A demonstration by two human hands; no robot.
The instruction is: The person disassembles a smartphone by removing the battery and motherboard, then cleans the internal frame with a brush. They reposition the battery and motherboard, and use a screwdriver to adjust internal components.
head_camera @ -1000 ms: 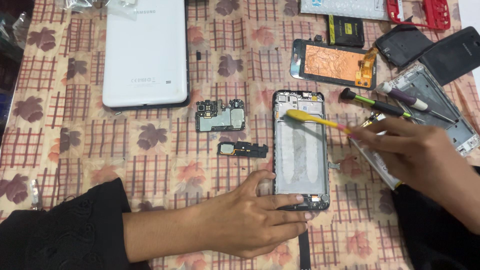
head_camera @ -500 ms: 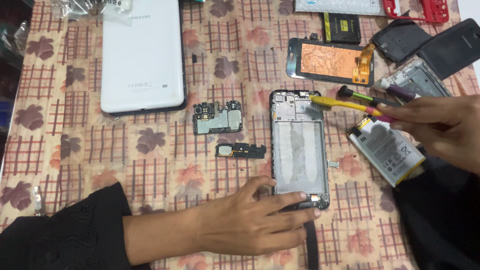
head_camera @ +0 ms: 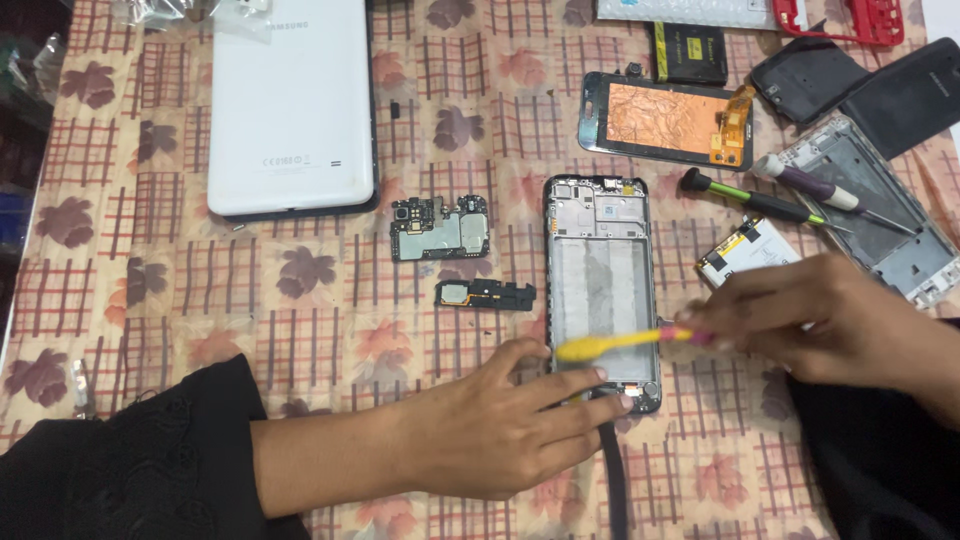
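An opened phone frame (head_camera: 601, 270) lies face up in the middle of the patterned cloth. My left hand (head_camera: 500, 425) rests flat at its lower end, fingers pressing on the bottom edge. My right hand (head_camera: 825, 325) grips a yellow and pink toothbrush (head_camera: 610, 345), whose yellow head lies across the lower part of the frame just above my left fingertips. A phone battery (head_camera: 745, 252) shows partly from behind my right hand.
A circuit board (head_camera: 440, 228) and a small black part (head_camera: 485, 293) lie left of the frame. A white tablet (head_camera: 290, 105) sits at the upper left. A screen assembly (head_camera: 668, 118), two screwdrivers (head_camera: 790, 200), a metal frame (head_camera: 880, 205) and dark covers (head_camera: 860, 85) crowd the right.
My right hand has swung the toothbrush from the frame's upper right down to its lower end. The battery now lies partly behind that hand. My left hand stays put.
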